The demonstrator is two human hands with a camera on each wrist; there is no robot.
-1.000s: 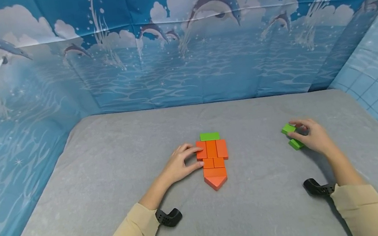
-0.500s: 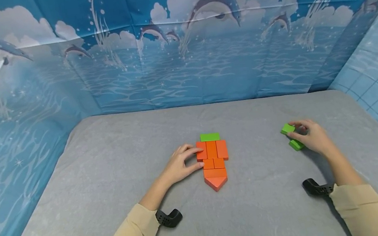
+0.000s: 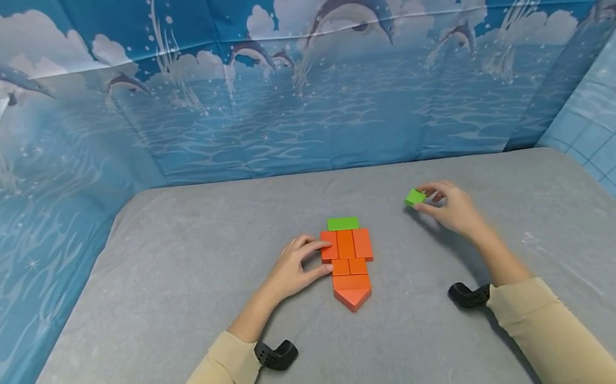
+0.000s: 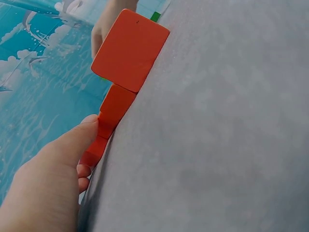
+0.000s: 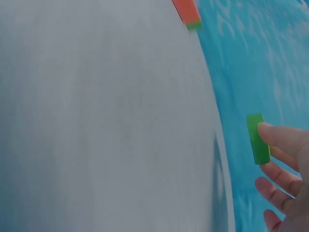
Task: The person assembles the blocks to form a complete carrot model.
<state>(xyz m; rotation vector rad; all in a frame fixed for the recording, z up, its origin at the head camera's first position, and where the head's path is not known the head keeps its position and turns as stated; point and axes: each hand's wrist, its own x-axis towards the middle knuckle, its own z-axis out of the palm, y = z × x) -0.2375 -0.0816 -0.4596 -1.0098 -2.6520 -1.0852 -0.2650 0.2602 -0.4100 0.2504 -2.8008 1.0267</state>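
Flat orange blocks (image 3: 345, 244) lie together in a downward-pointing figure, with a red-orange triangular block (image 3: 353, 298) at its near end and a green block (image 3: 342, 223) along its far end. My left hand (image 3: 293, 268) rests at the figure's left side, its thumb and a fingertip touching the blocks. In the left wrist view the thumb (image 4: 79, 140) lies against an orange block. My right hand (image 3: 454, 210) pinches another green block (image 3: 414, 196) above the table, right of the figure; in the right wrist view the held green block (image 5: 258, 139) sits between thumb and fingers.
A grey cloth (image 3: 427, 347) covers the table. Blue dolphin-print curtains (image 3: 297, 120) stand behind it and at both sides. A small green piece (image 4: 155, 17) shows on the cloth in the left wrist view. Black wrist devices (image 3: 275, 355) sit at both sleeves.
My right hand has moved left and away from me, carrying a green block. The other green block near it is out of sight in the head view. My left hand has stayed in place.
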